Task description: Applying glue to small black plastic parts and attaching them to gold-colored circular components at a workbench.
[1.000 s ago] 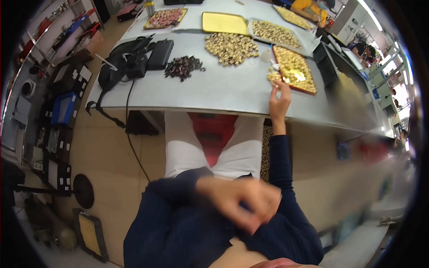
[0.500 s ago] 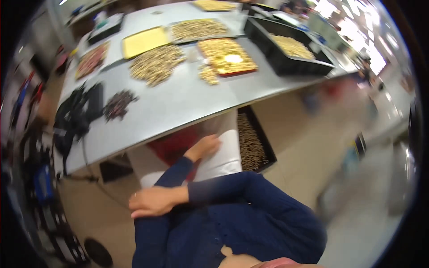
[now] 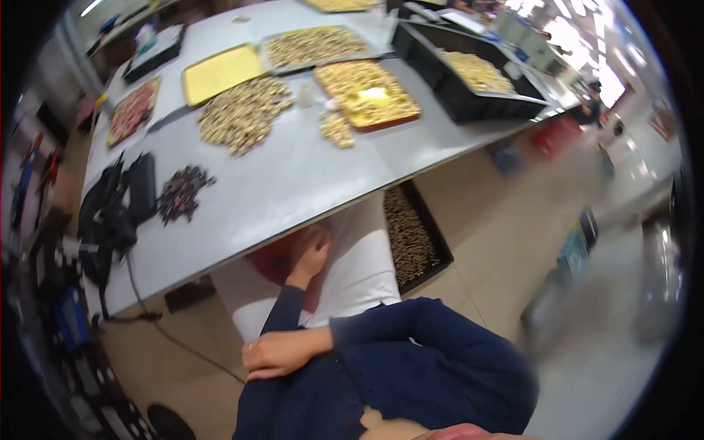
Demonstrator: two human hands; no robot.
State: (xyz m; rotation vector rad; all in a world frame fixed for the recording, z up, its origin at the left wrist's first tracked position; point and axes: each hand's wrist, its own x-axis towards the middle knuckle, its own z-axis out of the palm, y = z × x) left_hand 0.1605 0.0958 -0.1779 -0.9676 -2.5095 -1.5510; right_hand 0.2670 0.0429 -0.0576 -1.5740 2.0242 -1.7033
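Observation:
My left hand (image 3: 312, 253) hangs over my lap at the table's near edge, beside a red thing (image 3: 273, 258) between my white-clothed legs. Its fingers are blurred and partly shaded, so what they do is unclear. Across my body lies my right hand (image 3: 282, 353), its fingers curled over the dark blue sleeve (image 3: 253, 392) of my left arm. Both hands are off the tabletop (image 3: 271, 187). Nearest to them there are a pile of small dark reddish pieces (image 3: 183, 193) and a larger heap of tan pieces (image 3: 242, 116).
A yellow tray (image 3: 220, 73), a tray rim full of tan pieces (image 3: 312, 48), a red-edged tray (image 3: 370, 94) and a deep black bin (image 3: 469, 103) stand farther back. Black gear with a cable (image 3: 110, 220) sits at left. A black floor tray (image 3: 433, 271) holds brown pieces.
My left hand has moved left and slightly back from my thigh toward the red thing. My right hand has shifted right and lower along the left sleeve. The view has tilted slightly.

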